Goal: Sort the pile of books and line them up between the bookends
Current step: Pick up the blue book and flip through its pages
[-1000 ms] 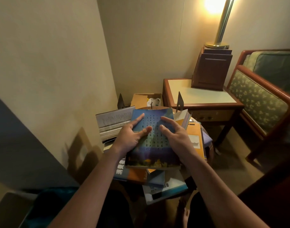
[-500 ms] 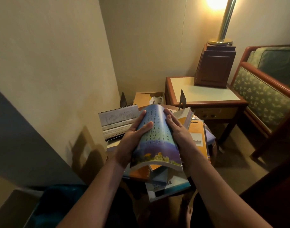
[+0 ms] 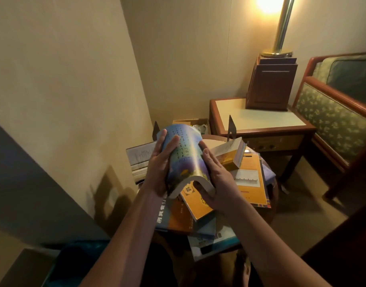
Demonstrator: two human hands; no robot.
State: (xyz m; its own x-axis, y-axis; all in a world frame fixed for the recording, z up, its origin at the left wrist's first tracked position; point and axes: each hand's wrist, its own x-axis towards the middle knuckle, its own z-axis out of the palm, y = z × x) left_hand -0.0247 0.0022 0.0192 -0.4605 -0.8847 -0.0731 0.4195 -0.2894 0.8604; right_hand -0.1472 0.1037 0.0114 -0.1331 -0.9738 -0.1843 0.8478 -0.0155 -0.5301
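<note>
Hands clamp blue soft-cover book (image 3: 184, 154) from both sides: left hand (image 3: 159, 168) fingers laid along cover, thumb hidden; right hand (image 3: 221, 183) gripping right edge. Orange-covered book pile (image 3: 250, 177) lies beneath and right of right hand; black metal bookends (image 3: 155, 131) stand beyond fingertips. Book bowed upward, long axis running away from person, far end raised.

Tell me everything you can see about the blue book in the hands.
The blue book is a glossy softcover, blue shading to purple, with rows of dark characters and yellow patches toward its near end. It is bent into an arch, and pale page edges show at the near end. The left hand grips its left edge, the right hand its right edge. It is held just above the pile, over an orange book.
</note>
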